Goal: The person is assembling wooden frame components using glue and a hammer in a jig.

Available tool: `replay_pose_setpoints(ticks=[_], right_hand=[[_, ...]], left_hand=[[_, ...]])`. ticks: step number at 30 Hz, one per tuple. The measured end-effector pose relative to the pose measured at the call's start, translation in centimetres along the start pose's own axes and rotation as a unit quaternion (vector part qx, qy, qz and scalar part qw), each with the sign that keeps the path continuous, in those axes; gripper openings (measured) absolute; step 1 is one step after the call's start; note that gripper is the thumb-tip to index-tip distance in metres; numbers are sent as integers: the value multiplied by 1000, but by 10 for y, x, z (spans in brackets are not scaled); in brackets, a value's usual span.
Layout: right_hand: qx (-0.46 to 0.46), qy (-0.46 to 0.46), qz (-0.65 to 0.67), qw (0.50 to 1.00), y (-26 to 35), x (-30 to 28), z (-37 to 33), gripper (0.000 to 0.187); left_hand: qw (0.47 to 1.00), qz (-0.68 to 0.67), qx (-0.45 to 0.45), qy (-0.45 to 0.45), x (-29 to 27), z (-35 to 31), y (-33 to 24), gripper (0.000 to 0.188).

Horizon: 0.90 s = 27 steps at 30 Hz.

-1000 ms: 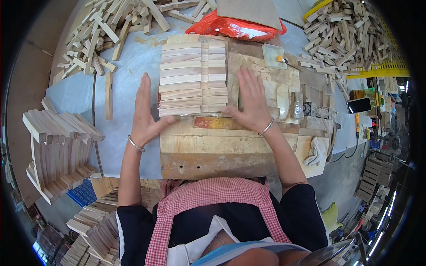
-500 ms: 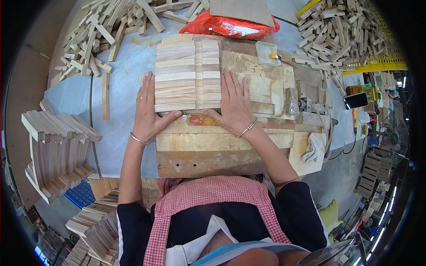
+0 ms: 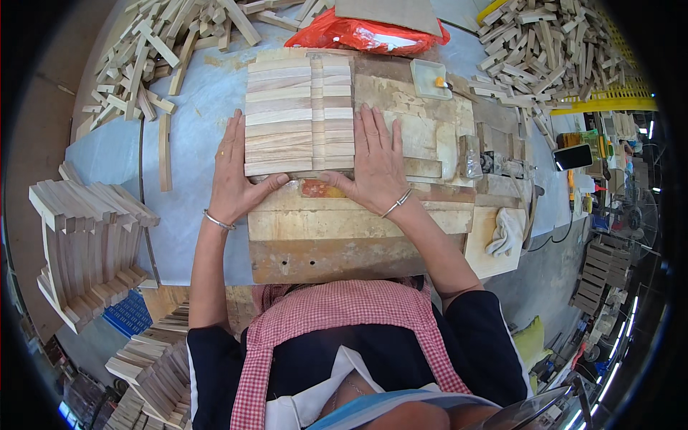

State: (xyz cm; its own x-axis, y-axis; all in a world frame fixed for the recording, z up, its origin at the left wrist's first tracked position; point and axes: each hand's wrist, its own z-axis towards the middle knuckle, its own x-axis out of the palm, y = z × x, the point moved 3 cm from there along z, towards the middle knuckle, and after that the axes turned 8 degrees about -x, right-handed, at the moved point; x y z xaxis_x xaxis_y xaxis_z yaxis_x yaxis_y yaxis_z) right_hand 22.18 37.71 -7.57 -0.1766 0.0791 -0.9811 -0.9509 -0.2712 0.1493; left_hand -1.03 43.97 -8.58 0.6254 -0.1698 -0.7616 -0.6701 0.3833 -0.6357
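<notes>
A row of light wooden strips lies side by side on the worn work board, with a groove running across them toward their right end. Along the strips' left ends rests my left hand, fingers stretched out flat and thumb pointing inward at the near edge. My right hand presses the right ends in the same way, its thumb by the near edge. Neither hand is closed around anything; the strips sit between the two. A reddish patch on the board shows between my thumbs.
Loose wooden pieces heap up at the far left and far right. Notched pieces are stacked at the left. A red plastic bag, a small clear tray, a white cloth and a phone lie around the board.
The whole view has shifted slightly, so everything sits a little farther left and up. Both hands stay flat against the ends of the strips.
</notes>
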Motion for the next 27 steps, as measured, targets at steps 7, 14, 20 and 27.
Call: replay_pose_setpoints(ticks=[7, 14, 20, 27], right_hand=[[-4, 0, -1, 1000, 1, -1, -2, 110], [-8, 5, 13, 1000, -2, -1, -3, 107], [-9, 6, -3, 1000, -1, -2, -2, 106], [-19, -14, 26, 999, -7, -29, -2, 94]], left_hand=[[999, -44, -2, -15, 6, -2, 2, 112], [1000, -9, -4, -3, 3, 0, 1, 112], [1000, -14, 4, -16, 3, 0, 0, 110], [999, 18, 12, -29, -12, -10, -10, 105]])
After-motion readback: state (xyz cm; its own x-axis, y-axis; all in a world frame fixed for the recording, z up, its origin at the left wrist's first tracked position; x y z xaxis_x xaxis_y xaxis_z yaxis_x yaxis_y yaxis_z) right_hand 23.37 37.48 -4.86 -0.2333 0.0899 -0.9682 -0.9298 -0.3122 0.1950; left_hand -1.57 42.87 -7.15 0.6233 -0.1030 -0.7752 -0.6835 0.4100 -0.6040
